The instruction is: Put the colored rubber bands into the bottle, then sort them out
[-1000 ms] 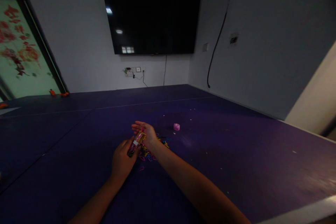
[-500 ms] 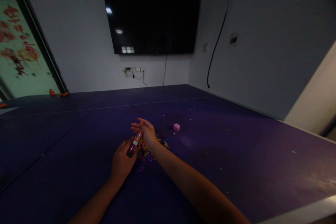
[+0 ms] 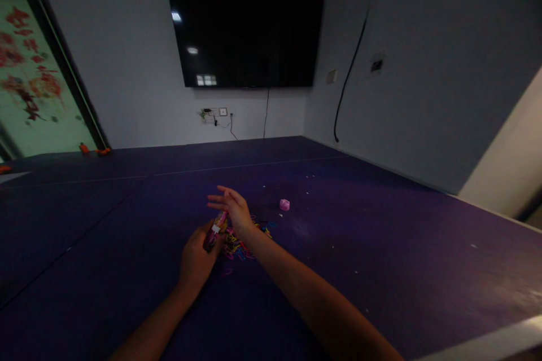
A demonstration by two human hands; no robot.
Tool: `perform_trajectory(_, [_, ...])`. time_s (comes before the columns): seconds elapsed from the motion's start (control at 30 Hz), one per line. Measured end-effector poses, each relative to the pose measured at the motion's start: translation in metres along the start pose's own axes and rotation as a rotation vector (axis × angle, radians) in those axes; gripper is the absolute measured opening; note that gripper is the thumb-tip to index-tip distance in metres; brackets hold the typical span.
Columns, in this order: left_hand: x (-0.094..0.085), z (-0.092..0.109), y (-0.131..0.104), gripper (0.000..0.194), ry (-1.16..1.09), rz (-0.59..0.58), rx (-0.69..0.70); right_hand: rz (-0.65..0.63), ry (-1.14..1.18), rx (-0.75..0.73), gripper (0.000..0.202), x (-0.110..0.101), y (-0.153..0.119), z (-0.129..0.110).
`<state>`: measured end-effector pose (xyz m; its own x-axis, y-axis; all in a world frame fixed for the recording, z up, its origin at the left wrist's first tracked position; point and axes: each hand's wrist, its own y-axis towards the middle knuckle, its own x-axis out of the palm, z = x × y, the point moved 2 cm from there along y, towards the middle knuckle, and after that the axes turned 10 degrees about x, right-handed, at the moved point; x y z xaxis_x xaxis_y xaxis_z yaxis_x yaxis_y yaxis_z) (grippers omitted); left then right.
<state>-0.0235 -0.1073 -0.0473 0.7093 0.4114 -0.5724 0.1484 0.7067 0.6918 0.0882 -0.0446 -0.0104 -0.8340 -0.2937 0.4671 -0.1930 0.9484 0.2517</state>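
A small clear container [image 3: 216, 229] with a white label and colourful bits inside is held tilted in my left hand [image 3: 198, 254]. My right hand [image 3: 235, 210] is at the container's upper end, its fingers apart and stretched to the left; whether its palm touches the container is unclear. Beneath and to the right of the hands, a loose pile of colourful small bands [image 3: 240, 249] lies on the purple surface, partly hidden by my right wrist. A pink cube-like object [image 3: 284, 205] sits to the right of the pile.
The purple surface [image 3: 381, 248] reaches back to the walls, with small white specks on it. A large black screen [image 3: 249, 31] hangs on the back wall. A black cable [image 3: 352, 62] dangles at the right. Orange objects [image 3: 84, 148] lie at the far left.
My right hand has shifted slightly up and left, with its fingers more spread. The container in my left hand has tilted a little more upright.
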Motion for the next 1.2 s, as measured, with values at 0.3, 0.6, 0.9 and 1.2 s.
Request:
perform_trajectory(0.3, [-0.002,0.003,0.000,0.048,-0.030,0.027,-0.017,-0.202,-0.224,0.057,0.053,0.010,-0.004,-0.016])
perform_trajectory(0.6, [-0.005,0.005,-0.001,0.050,-0.160,0.118,-0.092,-0.123,-0.334,-0.042,0.045,0.007,0.004,-0.039])
perform_trajectory(0.9, [-0.008,-0.004,-0.001,0.048,-0.442,0.381,-0.273,-0.347,-1.166,-0.031,0.031,-0.017,0.004,-0.043])
perform_trajectory(1.2, [-0.011,-0.011,-0.003,0.055,-0.312,0.452,-0.189,-0.592,-1.719,0.309,0.101,0.005,-0.036,0.000])
